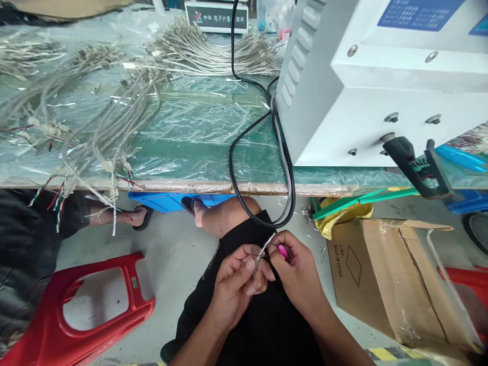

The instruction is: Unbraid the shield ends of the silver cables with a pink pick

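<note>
Over my lap, my left hand [238,284] pinches a thin cable [264,248] with a silvery, braided-looking end that points up and to the right. Close beside it, my right hand [295,272] is closed around a small tool with a bright pink handle [283,251]. The tool's working end lies near the cable, by the left fingertips, and its exact kind cannot be made out. Fingers hide the lower part of the cable.
Bundles of clear-jacketed cables [122,112] lie on the green table [198,137], some ends hanging over its edge. A white machine [324,101] stands at right, a black cord [231,157] looping down. A red stool [95,267], cardboard box [381,279] and seated person's leg [118,216] are below.
</note>
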The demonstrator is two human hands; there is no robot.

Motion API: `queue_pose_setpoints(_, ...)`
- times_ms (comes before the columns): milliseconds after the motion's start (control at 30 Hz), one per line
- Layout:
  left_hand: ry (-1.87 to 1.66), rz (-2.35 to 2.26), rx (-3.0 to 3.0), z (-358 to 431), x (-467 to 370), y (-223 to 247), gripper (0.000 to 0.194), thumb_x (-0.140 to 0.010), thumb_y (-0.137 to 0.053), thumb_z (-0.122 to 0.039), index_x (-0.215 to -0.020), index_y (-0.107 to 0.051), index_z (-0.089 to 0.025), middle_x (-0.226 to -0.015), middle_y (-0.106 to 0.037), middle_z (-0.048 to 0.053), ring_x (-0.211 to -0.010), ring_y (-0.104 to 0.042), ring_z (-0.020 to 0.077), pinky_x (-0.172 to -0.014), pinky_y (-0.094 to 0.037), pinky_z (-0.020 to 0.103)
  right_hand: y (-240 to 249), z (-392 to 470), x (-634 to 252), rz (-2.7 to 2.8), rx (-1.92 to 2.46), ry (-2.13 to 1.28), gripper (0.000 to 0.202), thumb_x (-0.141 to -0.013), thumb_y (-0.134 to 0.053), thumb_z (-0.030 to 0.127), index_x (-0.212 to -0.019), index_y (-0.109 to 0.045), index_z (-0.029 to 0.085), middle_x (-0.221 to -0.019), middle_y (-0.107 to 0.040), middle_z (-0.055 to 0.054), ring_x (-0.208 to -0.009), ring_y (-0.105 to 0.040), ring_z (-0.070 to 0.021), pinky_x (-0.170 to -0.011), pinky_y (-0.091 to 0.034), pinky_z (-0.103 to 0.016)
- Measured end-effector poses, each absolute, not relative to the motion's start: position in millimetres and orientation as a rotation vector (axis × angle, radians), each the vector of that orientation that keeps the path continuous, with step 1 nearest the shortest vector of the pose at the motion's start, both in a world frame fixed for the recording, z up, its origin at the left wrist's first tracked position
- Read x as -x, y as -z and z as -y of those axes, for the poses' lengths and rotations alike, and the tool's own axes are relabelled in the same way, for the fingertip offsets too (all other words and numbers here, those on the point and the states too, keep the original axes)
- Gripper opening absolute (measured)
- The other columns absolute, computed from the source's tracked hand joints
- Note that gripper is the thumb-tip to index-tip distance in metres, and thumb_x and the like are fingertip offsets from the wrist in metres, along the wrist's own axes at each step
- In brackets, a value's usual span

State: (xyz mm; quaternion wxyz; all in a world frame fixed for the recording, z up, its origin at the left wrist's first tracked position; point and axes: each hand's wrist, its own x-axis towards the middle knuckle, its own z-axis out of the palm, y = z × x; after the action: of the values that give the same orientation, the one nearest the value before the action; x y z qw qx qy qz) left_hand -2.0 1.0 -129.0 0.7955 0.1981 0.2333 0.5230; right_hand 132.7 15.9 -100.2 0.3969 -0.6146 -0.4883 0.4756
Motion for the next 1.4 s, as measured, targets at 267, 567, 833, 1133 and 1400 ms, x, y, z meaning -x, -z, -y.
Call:
queue_pose_setpoints(267, -1.058, -0.539, -0.377, -4.6, 3.1, 122.4, 0.015, -0.097, -0.057, -0.024, -0.100, -0.067, -0.013, -0.068, -0.067, 0.004, -0.044, -0.030, 0.0045, -0.047, -0.024, 0.023, 91.9, -11.0, -151.5, 1.442, 1.564, -0.766, 0.026, -0.091, -0.064, 0.034, -0.115, -0.065, 0.026, -0.114, -0.066, -0.006, -0.062, -0.053, -0.0119, -0.060, -0.048, -0.027)
queue_pose_setpoints(567, -1.013, -0.691, -0.552, -5.7, 5.1, 122.3, 0.021, -0.094, -0.064, -0.033, -0.107, -0.056, -0.018, -0.070, -0.070, 0.002, -0.043, -0.042, 0.0062, -0.050, -0.033, 0.024, 86.6, -19.4, -145.8, 1.637, 1.484, -1.097, 0.015, -0.092, -0.063, 0.023, -0.078, -0.068, 0.023, -0.068, -0.064, 0.001, -0.063, -0.060, -0.0140, -0.065, -0.049, -0.026)
queue_pose_setpoints(833, -0.794, -1.083, -0.888, -2.7, 5.6, 105.7, 0.029, -0.098, -0.054, -0.041, -0.085, -0.059, -0.016, -0.065, -0.066, 0.002, -0.041, -0.047, 0.0086, -0.044, -0.037, 0.023, 92.9, -21.5, -151.9, 1.735, 1.462, -0.999, 0.014, -0.092, -0.063, 0.020, -0.079, -0.068, 0.023, -0.080, -0.069, 0.000, -0.073, -0.065, -0.0147, -0.069, -0.049, -0.025)
queue_pose_setpoints(1133, -0.961, -1.326, -0.920, 7.2, -11.6, 117.0, 0.033, -0.100, -0.050, -0.042, -0.079, -0.059, -0.019, -0.045, -0.047, -0.007, -0.037, -0.040, 0.0087, -0.042, -0.031, 0.022, 106.0, -18.3, -152.1, 2.230, 1.460, -0.543, 0.020, -0.099, -0.046, 0.018, -0.088, -0.063, 0.019, -0.080, -0.063, -0.003, -0.063, -0.060, -0.0154, -0.058, -0.040, -0.027)
queue_pose_setpoints(1400, -1.027, -1.369, -0.837, 13.2, -20.8, 127.5, 0.030, -0.099, -0.051, -0.047, -0.090, -0.059, -0.020, -0.061, -0.049, -0.005, -0.049, -0.040, 0.0094, -0.046, -0.031, 0.022, 103.0, -7.1, -146.2, 2.171, 1.539, -0.564, 0.018, -0.096, -0.045, 0.016, -0.084, -0.056, 0.022, -0.079, -0.063, -0.002, -0.064, -0.059, -0.0158, -0.058, -0.037, -0.027)
